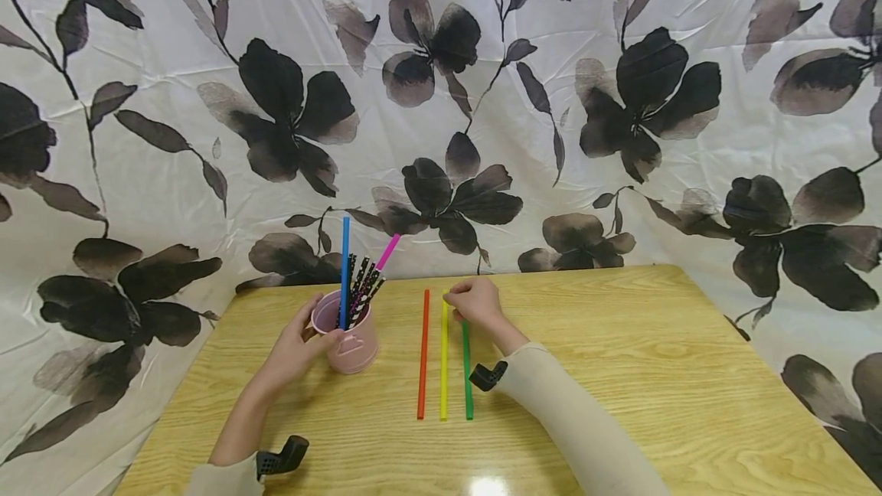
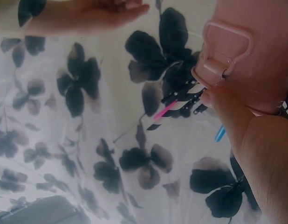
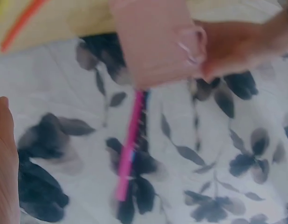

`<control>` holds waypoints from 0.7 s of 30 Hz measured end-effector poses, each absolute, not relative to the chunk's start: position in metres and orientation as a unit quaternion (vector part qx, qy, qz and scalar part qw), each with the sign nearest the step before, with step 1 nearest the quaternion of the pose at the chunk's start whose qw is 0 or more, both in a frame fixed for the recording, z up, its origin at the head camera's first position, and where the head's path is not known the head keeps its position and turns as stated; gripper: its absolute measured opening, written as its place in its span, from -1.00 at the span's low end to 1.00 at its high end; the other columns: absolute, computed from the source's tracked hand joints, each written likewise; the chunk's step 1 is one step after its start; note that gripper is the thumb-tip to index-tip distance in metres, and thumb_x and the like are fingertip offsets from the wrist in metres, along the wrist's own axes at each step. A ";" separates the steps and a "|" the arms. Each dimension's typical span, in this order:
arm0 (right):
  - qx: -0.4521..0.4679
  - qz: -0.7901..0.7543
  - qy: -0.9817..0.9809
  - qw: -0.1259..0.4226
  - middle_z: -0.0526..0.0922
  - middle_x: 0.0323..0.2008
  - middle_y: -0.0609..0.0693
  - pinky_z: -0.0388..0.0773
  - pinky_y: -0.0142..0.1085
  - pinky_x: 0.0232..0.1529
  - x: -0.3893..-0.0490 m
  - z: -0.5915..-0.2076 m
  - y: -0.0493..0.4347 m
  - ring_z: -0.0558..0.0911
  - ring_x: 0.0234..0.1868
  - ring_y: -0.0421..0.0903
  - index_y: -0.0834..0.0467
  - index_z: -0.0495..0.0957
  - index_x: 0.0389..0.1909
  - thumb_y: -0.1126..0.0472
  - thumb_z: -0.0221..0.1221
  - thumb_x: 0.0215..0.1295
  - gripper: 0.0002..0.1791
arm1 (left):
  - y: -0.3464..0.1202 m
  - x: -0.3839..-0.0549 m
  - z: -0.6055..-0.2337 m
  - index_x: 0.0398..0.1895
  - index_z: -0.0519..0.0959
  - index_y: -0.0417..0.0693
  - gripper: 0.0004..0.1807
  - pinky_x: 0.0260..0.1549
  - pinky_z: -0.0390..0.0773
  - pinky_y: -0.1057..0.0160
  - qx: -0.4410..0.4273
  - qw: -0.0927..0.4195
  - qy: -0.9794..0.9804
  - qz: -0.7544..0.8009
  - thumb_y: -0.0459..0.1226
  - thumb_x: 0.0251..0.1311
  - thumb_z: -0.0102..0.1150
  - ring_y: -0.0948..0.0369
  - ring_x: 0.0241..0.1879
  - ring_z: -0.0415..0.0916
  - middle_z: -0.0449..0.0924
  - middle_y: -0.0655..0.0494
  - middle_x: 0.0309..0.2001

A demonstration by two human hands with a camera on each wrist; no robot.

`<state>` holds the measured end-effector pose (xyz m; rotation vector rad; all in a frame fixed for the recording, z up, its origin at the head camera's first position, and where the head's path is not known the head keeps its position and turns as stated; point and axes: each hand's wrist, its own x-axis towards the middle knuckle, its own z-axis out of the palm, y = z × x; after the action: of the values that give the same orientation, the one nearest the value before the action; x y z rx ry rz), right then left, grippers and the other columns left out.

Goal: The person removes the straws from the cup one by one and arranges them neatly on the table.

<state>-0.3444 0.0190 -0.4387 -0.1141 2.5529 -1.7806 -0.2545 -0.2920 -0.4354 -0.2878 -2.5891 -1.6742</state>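
My left hand [image 1: 301, 347] holds a pink bucket [image 1: 354, 358] by its side, the thumb at the rim near its small wire handle [image 2: 246, 39]. Inside stand a blue straw [image 1: 345, 266], a magenta straw [image 1: 388, 252] and several black straws with light patterns [image 1: 361, 289]. On the table a red straw [image 1: 423, 358], a yellow straw [image 1: 444, 373] and a green straw [image 1: 468, 381] lie side by side. Bent fingers of my right hand [image 1: 478, 305] are at the far end of the yellow straw, over the green one's far end; whether they pinch either is hidden.
The wooden table [image 1: 606, 373] reaches back to a white cloth [image 1: 551, 21] printed with dark flowers, which hangs behind it and at both sides. A black wrist device [image 1: 488, 376] sits at the right cuff, and another black device [image 1: 282, 456] at the left.
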 end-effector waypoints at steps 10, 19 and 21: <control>-0.123 -0.670 0.732 0.007 0.62 -0.42 0.07 0.57 -0.23 -0.44 -0.332 -0.393 -0.011 0.61 -0.44 0.01 0.25 0.58 -0.25 0.23 0.22 0.06 -0.77 | -0.282 -0.240 -0.414 0.36 -0.12 -0.05 -0.17 0.05 0.12 -0.19 -0.098 0.013 -0.826 -0.554 -0.17 0.12 0.12 -0.20 0.19 0.03 -0.08 -0.18 0.30; -0.152 -0.697 0.701 0.017 0.61 -0.35 0.02 0.56 -0.27 -0.38 -0.327 -0.372 -0.032 0.59 -0.31 0.04 0.20 0.56 -0.17 0.20 0.21 0.08 -0.72 | -0.292 -0.254 -0.435 0.36 -0.12 0.04 -0.15 0.07 0.13 -0.15 -0.097 0.029 -0.838 -0.536 -0.10 0.10 0.14 -0.15 0.19 0.05 -0.12 -0.07 0.33; -0.151 -0.699 0.699 0.021 0.60 -0.35 0.02 0.56 -0.27 -0.38 -0.329 -0.372 -0.036 0.59 -0.33 0.01 0.20 0.56 -0.16 0.20 0.22 0.08 -0.72 | -0.292 -0.254 -0.437 0.36 -0.12 0.05 -0.15 0.07 0.13 -0.14 -0.096 0.033 -0.838 -0.537 -0.11 0.10 0.14 -0.15 0.19 0.06 -0.13 -0.05 0.33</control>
<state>-0.3286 -0.0358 -0.3721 -0.4686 2.1654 -2.1664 -0.2544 -0.2922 -0.4369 -0.2965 -2.5783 -1.6519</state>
